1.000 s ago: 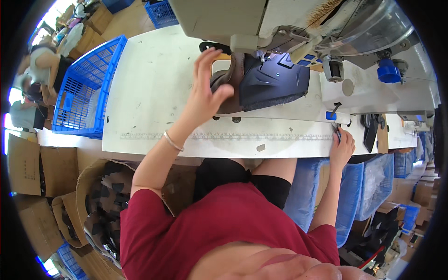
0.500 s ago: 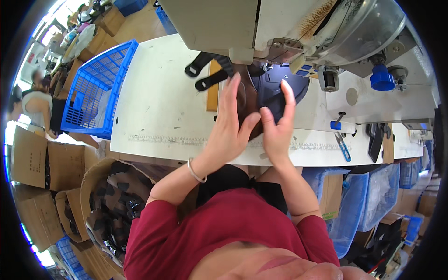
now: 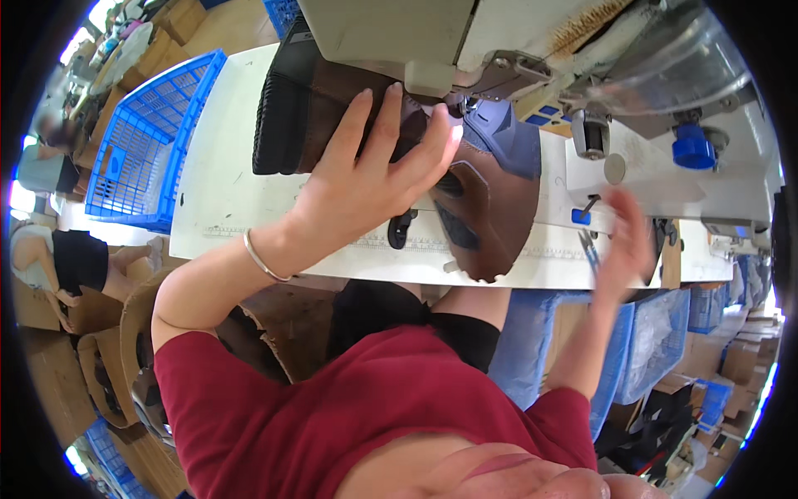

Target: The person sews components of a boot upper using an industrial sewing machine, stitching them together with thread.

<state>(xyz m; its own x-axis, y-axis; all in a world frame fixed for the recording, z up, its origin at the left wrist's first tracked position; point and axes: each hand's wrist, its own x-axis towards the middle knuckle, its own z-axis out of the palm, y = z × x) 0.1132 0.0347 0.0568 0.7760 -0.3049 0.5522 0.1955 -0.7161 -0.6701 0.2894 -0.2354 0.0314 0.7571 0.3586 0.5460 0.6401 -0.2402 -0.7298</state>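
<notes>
Under the head of a sewing machine (image 3: 395, 41) lies a brown leather-like workpiece (image 3: 499, 200) with a black ribbed, padded end (image 3: 283, 116) at its left. My left hand (image 3: 366, 166) presses on the brown part close to the needle area, fingers bent, thumb and forefinger near each other. A smooth blue-grey panel (image 3: 519, 145) shows behind the workpiece. My right hand (image 3: 623, 245) is off the workpiece, smeared by motion, beside blue-handled thread snips (image 3: 589, 249). The fingers of that hand cannot be made out. A small black fitting (image 3: 402, 229) rests on the white table (image 3: 224, 166).
A blue plastic crate (image 3: 158, 141) stands at the table's left. Blue bins (image 3: 661, 353) sit below the table at right. Cardboard boxes (image 3: 50, 374) are at lower left, with people (image 3: 66, 258) farther off. A blue knob (image 3: 693, 150) juts from the machine.
My right hand has left the workpiece and moved right toward the snips. The workpiece has been turned: its black padded end now points left, its brown part toward me. The loose black straps are out of sight.
</notes>
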